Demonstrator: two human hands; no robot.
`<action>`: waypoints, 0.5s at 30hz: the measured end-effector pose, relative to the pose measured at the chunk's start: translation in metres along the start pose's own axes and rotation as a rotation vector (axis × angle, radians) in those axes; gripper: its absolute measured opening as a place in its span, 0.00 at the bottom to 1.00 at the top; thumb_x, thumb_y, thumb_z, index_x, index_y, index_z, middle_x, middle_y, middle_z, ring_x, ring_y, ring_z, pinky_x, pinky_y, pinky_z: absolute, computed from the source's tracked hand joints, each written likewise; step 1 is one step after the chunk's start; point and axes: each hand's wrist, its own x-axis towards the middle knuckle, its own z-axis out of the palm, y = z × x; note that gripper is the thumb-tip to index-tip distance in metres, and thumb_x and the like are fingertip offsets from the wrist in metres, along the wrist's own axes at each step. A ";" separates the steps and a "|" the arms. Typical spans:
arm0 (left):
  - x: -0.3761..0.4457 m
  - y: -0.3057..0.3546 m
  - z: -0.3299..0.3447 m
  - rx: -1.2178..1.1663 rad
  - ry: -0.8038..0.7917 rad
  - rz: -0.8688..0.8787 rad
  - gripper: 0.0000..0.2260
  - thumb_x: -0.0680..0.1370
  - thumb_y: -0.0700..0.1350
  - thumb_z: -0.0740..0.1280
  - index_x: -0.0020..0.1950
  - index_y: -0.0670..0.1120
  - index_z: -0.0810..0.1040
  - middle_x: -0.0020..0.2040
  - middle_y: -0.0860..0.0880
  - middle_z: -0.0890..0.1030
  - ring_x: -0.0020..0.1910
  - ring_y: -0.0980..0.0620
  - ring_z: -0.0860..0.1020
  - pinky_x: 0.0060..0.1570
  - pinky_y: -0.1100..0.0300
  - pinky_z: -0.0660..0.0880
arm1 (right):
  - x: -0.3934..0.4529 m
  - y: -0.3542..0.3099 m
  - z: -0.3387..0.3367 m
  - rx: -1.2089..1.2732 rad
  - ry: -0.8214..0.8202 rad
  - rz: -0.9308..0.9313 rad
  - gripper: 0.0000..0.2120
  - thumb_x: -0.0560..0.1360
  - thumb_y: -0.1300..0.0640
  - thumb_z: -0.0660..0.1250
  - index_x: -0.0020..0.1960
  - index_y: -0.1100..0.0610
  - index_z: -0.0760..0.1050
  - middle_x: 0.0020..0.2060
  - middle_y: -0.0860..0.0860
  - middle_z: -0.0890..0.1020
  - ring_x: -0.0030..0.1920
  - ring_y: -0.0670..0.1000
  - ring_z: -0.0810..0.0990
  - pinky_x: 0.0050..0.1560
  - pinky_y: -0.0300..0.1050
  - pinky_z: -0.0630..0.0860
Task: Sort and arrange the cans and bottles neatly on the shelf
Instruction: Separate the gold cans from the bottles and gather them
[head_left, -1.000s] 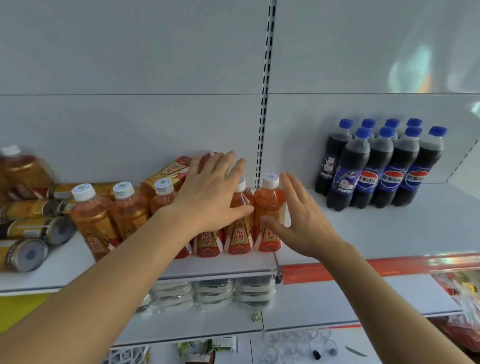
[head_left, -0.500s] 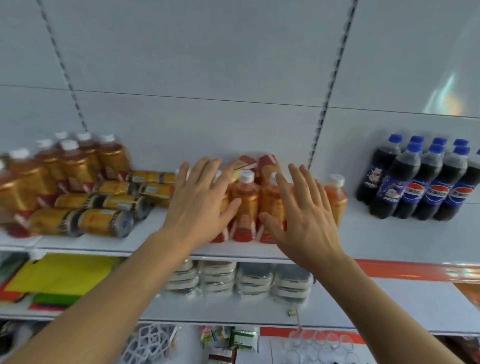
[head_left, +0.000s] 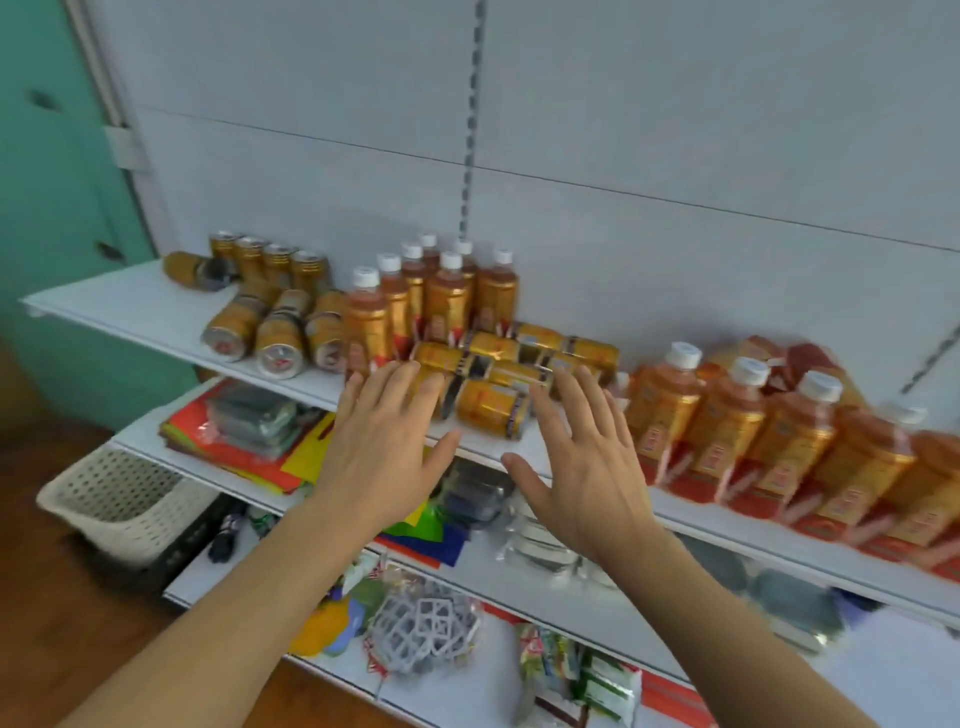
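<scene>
Both hands reach toward the shelf with fingers straight and spread, holding nothing. The left hand and right hand flank a heap of gold cans lying on their sides, fingertips at or just short of them; contact is unclear. Beyond the left hand stand white-capped tea bottles and more cans. Past the right hand runs a row of orange bottles
</scene>
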 end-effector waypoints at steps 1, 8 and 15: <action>0.000 -0.011 0.002 0.001 -0.005 -0.020 0.31 0.83 0.65 0.54 0.80 0.48 0.67 0.80 0.44 0.68 0.80 0.41 0.63 0.77 0.37 0.61 | 0.009 -0.007 0.006 0.006 -0.004 -0.016 0.38 0.84 0.31 0.52 0.85 0.54 0.60 0.85 0.58 0.57 0.86 0.60 0.47 0.84 0.63 0.52; 0.031 -0.069 0.026 0.029 -0.062 -0.010 0.33 0.82 0.65 0.55 0.82 0.48 0.64 0.80 0.45 0.67 0.81 0.41 0.62 0.79 0.39 0.60 | 0.075 -0.040 0.060 0.035 -0.009 -0.030 0.39 0.82 0.31 0.51 0.85 0.55 0.61 0.84 0.58 0.62 0.86 0.61 0.51 0.84 0.64 0.52; 0.088 -0.071 0.060 0.029 -0.166 0.202 0.37 0.82 0.61 0.66 0.85 0.48 0.56 0.83 0.45 0.61 0.83 0.43 0.56 0.83 0.44 0.55 | 0.099 -0.017 0.105 0.015 -0.077 0.043 0.40 0.80 0.29 0.56 0.85 0.52 0.59 0.82 0.55 0.64 0.85 0.60 0.53 0.84 0.63 0.52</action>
